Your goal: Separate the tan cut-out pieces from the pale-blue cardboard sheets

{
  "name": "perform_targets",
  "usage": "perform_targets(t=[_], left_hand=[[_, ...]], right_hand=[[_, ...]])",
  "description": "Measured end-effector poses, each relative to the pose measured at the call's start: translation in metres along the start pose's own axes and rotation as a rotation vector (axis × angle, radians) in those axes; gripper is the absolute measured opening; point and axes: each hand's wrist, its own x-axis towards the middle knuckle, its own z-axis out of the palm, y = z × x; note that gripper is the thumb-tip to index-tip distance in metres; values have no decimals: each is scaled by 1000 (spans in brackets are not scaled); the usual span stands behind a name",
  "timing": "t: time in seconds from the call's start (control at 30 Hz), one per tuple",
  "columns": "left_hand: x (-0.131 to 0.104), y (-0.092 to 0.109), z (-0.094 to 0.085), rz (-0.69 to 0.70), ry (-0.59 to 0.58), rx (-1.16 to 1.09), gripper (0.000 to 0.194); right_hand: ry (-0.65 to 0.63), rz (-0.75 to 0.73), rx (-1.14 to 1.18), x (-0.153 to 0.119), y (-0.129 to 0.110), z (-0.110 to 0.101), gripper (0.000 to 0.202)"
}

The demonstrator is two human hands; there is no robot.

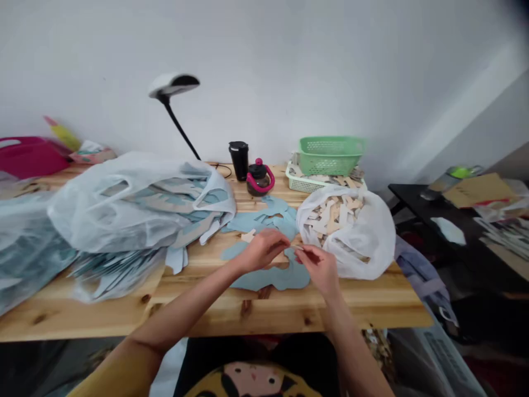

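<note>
My left hand point(263, 251) and my right hand point(321, 267) meet above the middle of the table, fingertips pinched close together. Between them is a thin, pale cut piece point(296, 247), seen nearly edge-on; its exact kind is too small to tell. Under and around my hands lie flat light-blue cut pieces point(268, 278) with curved outlines. A small beige cut piece point(248, 236) rests just behind my left hand. Close to my right hand, a white plastic bag point(374, 242) stands open, filled with beige cut pieces point(330, 216).
A large white plastic bag point(95, 204) of blue-grey pieces spreads over the left of the wooden table point(198, 314). Behind stand a lamp point(176, 85), a black tumbler point(238, 161), a pink-handled pot point(259, 179) and a green basket point(330, 154). A black side table point(463, 248) is at right.
</note>
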Motion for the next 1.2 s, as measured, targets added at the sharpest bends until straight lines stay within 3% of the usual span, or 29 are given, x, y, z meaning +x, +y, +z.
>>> perform_targets(t=[0.13,0.3,0.4,0.5,0.73,0.97,1.2], left_hand=[[-31,-12,-8,-41,15,106,13],[-59,-5,-6,13,173,277,16],[-70,4,-5,-31,203,102,30],[-73,10,-9,-186,170,-142,32],[-70,9,-11,-468,174,-668,29],[-76,11,-3,-546,200,-818,28],[-73,17,-3,-600,208,-860,24]], right_hand=[[-194,149,114,-5,6,22,40],[-204,249,203,-9,1,40,45],[-265,236,269,-13,-4,46,40],[-300,211,371,-15,-7,52,38],[-230,251,578,-18,-10,72,44],[-199,294,660,-22,-11,82,51],[-222,272,681,-28,-4,81,42]])
